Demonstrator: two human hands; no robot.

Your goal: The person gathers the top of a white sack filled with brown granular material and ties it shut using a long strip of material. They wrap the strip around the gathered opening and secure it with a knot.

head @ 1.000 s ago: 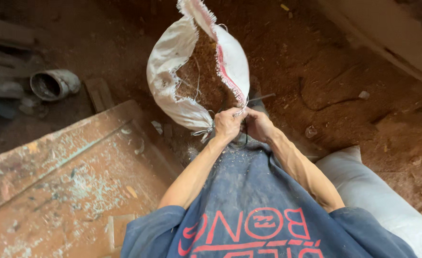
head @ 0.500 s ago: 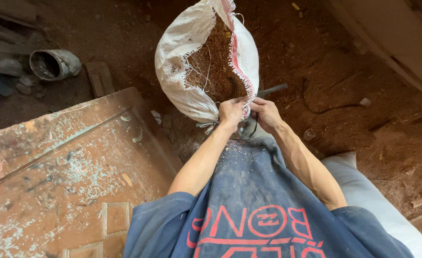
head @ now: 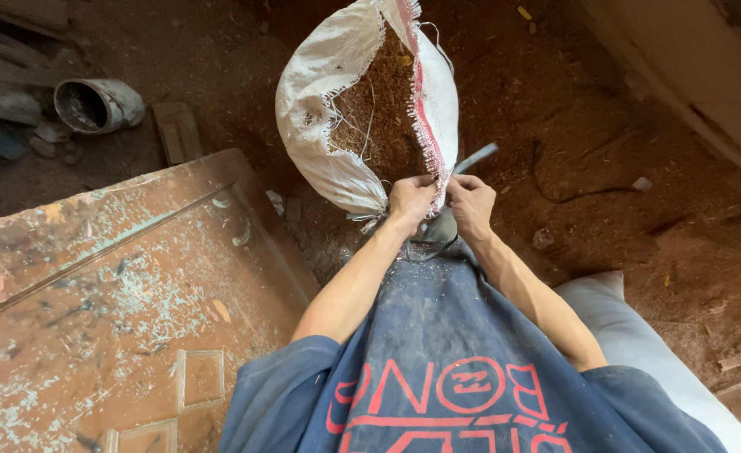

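Head view: both arms stretched forward and down, elbows slightly bent, wrists close together. Left hand (head: 410,200) clenched on the near rim of the white woven sack (head: 324,117). Right hand (head: 472,204) just beside it, fingers pinched on the sack's red-striped frayed edge (head: 421,109). Sack standing open on the dirt floor (head: 605,176), full of brown sawdust (head: 383,109), beside a worn wooden panel (head: 110,294).

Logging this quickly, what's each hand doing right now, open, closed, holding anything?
Left hand: closed, fingers gripping the frayed rim of the white woven sack.
Right hand: closed, gripping the same sack's rim at its red-striped edge.
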